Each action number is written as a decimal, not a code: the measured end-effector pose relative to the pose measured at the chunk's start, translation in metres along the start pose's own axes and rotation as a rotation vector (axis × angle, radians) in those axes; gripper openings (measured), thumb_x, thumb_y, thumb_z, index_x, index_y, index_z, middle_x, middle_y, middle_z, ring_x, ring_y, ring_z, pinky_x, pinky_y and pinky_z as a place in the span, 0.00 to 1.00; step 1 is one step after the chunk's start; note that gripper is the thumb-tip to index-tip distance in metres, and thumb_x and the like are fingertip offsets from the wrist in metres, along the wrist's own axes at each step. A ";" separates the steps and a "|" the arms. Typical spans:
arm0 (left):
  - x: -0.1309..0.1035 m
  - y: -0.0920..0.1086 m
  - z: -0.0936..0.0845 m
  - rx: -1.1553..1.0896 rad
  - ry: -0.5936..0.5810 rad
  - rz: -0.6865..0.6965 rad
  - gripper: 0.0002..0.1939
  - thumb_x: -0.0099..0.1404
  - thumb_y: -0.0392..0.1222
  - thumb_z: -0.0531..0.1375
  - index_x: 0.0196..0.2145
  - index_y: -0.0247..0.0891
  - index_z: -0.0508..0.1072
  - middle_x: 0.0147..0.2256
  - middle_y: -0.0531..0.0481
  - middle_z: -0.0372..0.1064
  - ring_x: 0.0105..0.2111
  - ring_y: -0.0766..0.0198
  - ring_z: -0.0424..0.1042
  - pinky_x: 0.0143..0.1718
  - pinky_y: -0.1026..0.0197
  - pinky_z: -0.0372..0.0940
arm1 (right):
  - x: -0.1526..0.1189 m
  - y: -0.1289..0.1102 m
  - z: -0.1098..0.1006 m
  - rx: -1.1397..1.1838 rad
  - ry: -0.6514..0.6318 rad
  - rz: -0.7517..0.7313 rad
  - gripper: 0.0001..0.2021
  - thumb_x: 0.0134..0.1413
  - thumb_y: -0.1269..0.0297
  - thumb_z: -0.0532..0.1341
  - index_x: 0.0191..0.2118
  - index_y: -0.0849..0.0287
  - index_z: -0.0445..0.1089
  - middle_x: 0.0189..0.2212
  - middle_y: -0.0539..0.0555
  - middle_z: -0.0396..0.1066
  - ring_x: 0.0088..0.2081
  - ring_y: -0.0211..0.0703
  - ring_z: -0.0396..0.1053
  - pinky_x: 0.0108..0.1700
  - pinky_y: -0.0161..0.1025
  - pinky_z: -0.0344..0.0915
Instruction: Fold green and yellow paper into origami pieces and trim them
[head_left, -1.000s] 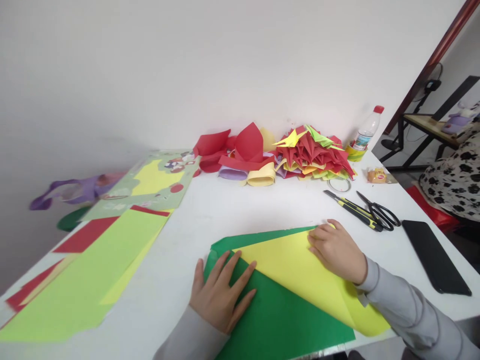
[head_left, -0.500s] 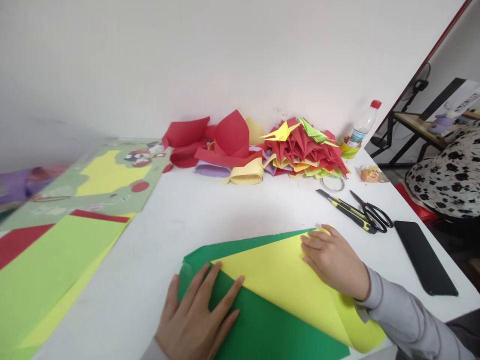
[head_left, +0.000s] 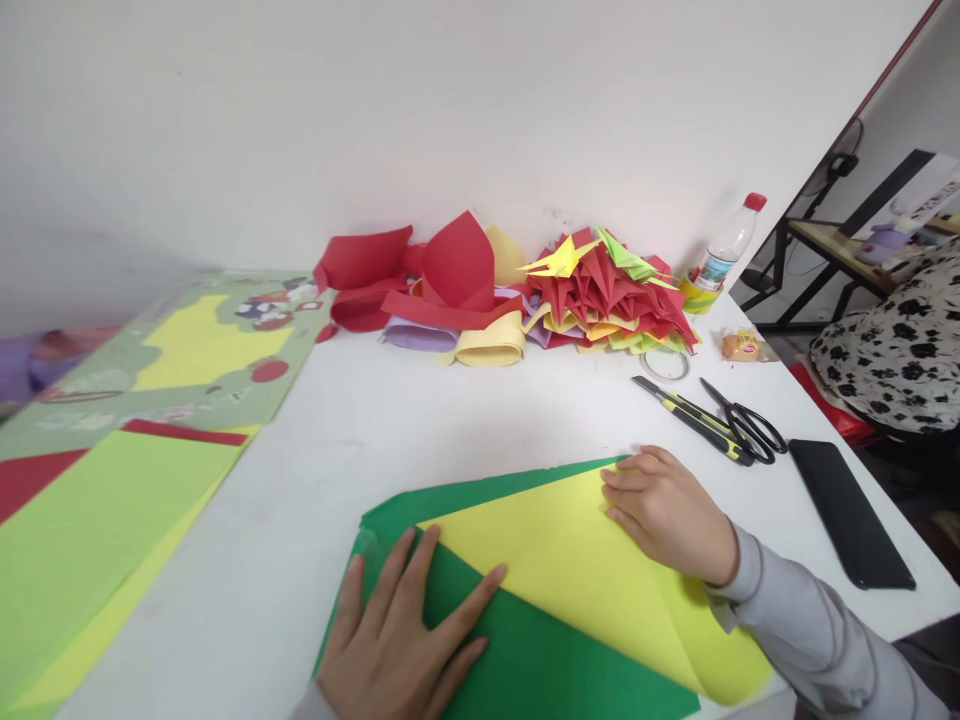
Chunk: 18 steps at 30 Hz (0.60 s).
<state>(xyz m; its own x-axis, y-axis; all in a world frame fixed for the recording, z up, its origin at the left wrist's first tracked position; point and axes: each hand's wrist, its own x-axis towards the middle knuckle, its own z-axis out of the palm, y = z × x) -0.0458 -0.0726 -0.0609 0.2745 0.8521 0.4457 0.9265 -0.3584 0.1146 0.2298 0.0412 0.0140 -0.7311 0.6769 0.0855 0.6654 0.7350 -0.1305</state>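
Observation:
A sheet of yellow paper lies over a larger sheet of green paper, its lower right part curving up. My left hand rests flat on the green paper with fingers spread, some fingertips touching the yellow sheet's lower left edge. At the yellow sheet's upper right, my right hand has its fingers bent and drawn together on the paper's edge. The thumb is mostly hidden beneath it.
Scissors, a utility knife, a tape roll and a black phone lie right. Behind stand folded red paper pieces, a pile of paper cranes and a bottle. Paper sheets lie left.
My left hand has shifted slightly right and down, its index finger reaching further along the yellow edge. The right hand stays nearly still. The view has turned a little.

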 end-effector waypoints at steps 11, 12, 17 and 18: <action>-0.001 0.007 -0.004 0.090 -0.048 0.110 0.21 0.65 0.42 0.51 0.55 0.47 0.69 0.56 0.39 0.65 0.58 0.42 0.60 0.58 0.33 0.47 | 0.002 0.003 -0.002 -0.032 -0.013 0.002 0.10 0.61 0.65 0.57 0.32 0.55 0.74 0.40 0.53 0.77 0.43 0.44 0.68 0.52 0.46 0.54; -0.001 0.008 -0.004 0.080 -0.064 0.108 0.21 0.65 0.43 0.53 0.54 0.49 0.69 0.57 0.40 0.64 0.59 0.41 0.58 0.57 0.33 0.48 | 0.002 0.003 -0.002 -0.033 -0.016 0.003 0.10 0.61 0.65 0.57 0.32 0.55 0.74 0.40 0.53 0.77 0.42 0.44 0.69 0.52 0.45 0.54; 0.001 0.017 -0.009 0.002 -0.102 0.088 0.21 0.61 0.43 0.58 0.52 0.55 0.70 0.64 0.42 0.51 0.63 0.35 0.45 0.56 0.30 0.49 | 0.002 0.003 -0.002 -0.033 -0.017 0.011 0.09 0.60 0.64 0.58 0.32 0.55 0.74 0.41 0.51 0.76 0.43 0.44 0.69 0.52 0.46 0.54; 0.001 0.019 -0.010 -0.007 -0.096 0.090 0.21 0.61 0.43 0.57 0.52 0.54 0.71 0.64 0.41 0.50 0.63 0.34 0.45 0.56 0.29 0.48 | 0.002 0.003 -0.002 -0.033 -0.015 0.013 0.09 0.60 0.64 0.58 0.32 0.55 0.74 0.41 0.51 0.76 0.43 0.44 0.69 0.52 0.46 0.53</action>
<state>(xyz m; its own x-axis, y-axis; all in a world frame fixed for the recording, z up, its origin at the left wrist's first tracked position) -0.0308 -0.0819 -0.0493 0.3799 0.8489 0.3676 0.8954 -0.4373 0.0845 0.2313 0.0449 0.0160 -0.7246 0.6857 0.0690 0.6790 0.7274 -0.0989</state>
